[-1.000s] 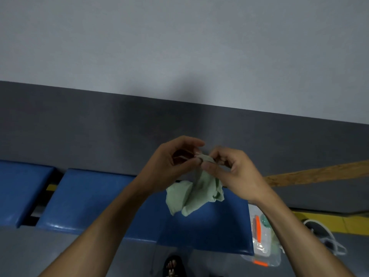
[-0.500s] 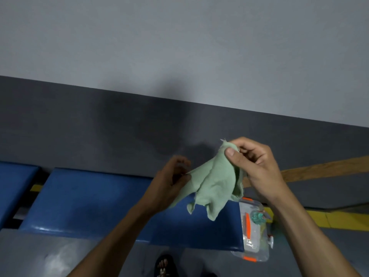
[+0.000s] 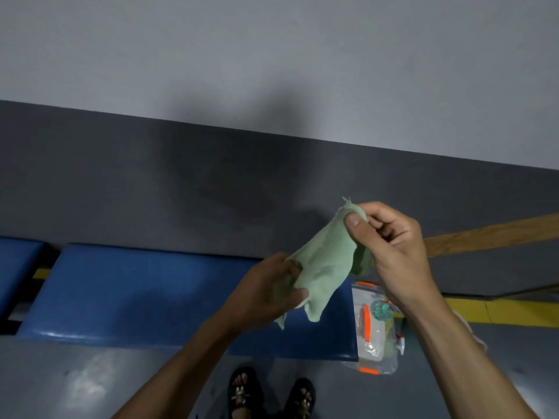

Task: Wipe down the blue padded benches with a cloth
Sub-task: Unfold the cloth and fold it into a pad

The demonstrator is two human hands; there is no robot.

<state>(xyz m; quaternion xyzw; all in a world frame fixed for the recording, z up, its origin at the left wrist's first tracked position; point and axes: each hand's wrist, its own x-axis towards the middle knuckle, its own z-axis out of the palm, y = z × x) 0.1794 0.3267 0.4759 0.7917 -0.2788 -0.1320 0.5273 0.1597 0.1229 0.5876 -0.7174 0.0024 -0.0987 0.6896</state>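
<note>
- Head view looks down on two bare forearms reaching out over a blue padded bench (image 3: 145, 294) that runs along a two-tone grey wall (image 3: 211, 86)
- right hand (image 3: 393, 252) is raised above the bench's right end; its thumb and curled fingers pinch the top corner of a pale green cloth (image 3: 326, 261), with a frayed tip of fabric poking up past the thumb
- left hand (image 3: 266, 294) sits lower and to the left; its fingers are curled round the cloth's lower left edge, the thumb pressed against the fabric
- the cloth is stretched on a slant between the two hands, held in the air over the bench and not touching the padding; two loose corners hang down below the left hand
- a second blue pad (image 3: 15, 267) shows at the far left edge, apart from the main bench by a dark gap with a yellow strip in it
- just beside the bench's right end a clear plastic container (image 3: 372, 328) with orange clips sits on the grey floor (image 3: 75, 382); something teal lies on it, too small to tell what
- a wooden rail (image 3: 490, 234) slants across the wall at right; a yellow stripe (image 3: 499, 313) runs below it
- two sandalled feet (image 3: 269, 394) stand at the bottom edge
</note>
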